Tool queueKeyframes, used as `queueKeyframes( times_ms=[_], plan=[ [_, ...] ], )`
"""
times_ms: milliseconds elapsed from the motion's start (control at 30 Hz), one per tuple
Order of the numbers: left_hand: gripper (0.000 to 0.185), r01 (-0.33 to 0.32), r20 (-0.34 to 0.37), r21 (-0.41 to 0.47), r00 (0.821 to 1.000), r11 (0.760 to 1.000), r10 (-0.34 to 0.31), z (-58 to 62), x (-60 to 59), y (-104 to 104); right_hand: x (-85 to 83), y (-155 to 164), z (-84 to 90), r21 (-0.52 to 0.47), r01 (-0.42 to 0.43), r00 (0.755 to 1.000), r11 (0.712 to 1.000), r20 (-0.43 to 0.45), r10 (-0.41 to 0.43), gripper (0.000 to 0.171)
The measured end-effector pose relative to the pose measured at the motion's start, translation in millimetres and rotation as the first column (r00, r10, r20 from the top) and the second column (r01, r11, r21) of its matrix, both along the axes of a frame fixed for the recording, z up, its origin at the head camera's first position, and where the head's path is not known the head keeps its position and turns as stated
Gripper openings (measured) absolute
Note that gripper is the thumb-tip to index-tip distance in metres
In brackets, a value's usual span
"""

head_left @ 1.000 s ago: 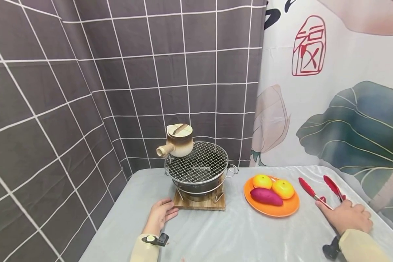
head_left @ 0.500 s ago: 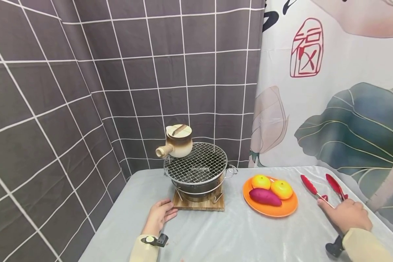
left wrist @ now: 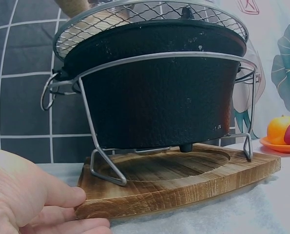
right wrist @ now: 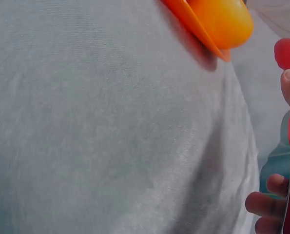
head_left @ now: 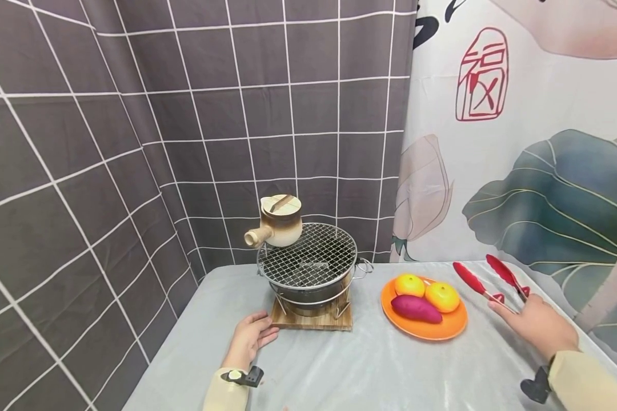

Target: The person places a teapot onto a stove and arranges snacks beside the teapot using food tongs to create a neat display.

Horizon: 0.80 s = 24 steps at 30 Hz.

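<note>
My left hand (head_left: 251, 337) is at the left front corner of a wooden board (left wrist: 183, 195), which it holds between thumb and fingers. A black round grill stove (left wrist: 159, 97) in a wire stand sits on that board. Wire mesh (head_left: 308, 257) covers its top. A small brown-and-cream clay pot (head_left: 283, 225) with a lid and side handle rests on the mesh's left part. At the right, my right hand (head_left: 542, 325) grips red-tipped tongs (head_left: 470, 278), their two arms spread apart. Only some fingers and part of the tongs show in the right wrist view.
Between the stove and the tongs lies an orange plate (head_left: 424, 333) with two yellow-orange citrus fruits (head_left: 442, 297) and a purple sweet potato (head_left: 416, 308). A grey cloth (head_left: 370, 371) covers the table. Dark gridded curtain (head_left: 211, 114) hangs behind.
My right hand has carried the tongs left and farther from me, bringing their tips nearer the plate. The left hand, stove, pot and plate have stayed put.
</note>
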<state>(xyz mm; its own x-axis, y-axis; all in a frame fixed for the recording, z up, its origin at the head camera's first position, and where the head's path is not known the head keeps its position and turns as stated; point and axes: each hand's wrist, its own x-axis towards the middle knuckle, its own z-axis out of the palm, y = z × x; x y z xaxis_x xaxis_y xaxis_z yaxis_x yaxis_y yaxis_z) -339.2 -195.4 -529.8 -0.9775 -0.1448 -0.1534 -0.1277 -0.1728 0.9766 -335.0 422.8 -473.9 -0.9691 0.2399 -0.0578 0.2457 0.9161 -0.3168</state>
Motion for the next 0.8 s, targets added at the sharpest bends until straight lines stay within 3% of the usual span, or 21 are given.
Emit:
queueKeyframes(
  times_ms=[300,367,600,800],
  plan=[
    [0.055,-0.005,0.008,-0.003,1.000,1.000,0.005,0.6,0.2,-0.1,7.9,-3.8,11.0,0.021,-0.162,0.982,0.987,-0.095,0.163,0.090],
    [0.055,-0.002,0.005,-0.007,1.000,1.000,0.002,0.7,0.5,-0.7,9.4,-5.8,13.2,0.031,-0.179,0.979,0.983,-0.098,0.182,0.089],
    [0.053,-0.006,0.011,-0.009,1.000,1.000,0.006,1.0,0.1,-0.5,12.7,-12.0,17.5,0.045,-0.206,0.976,0.978,-0.064,0.208,0.110],
    [0.052,-0.010,0.004,-0.010,1.000,1.000,0.010,0.8,0.4,0.9,17.2,-15.9,16.3,0.050,-0.241,0.968,0.969,-0.063,0.244,0.106]
  ],
)
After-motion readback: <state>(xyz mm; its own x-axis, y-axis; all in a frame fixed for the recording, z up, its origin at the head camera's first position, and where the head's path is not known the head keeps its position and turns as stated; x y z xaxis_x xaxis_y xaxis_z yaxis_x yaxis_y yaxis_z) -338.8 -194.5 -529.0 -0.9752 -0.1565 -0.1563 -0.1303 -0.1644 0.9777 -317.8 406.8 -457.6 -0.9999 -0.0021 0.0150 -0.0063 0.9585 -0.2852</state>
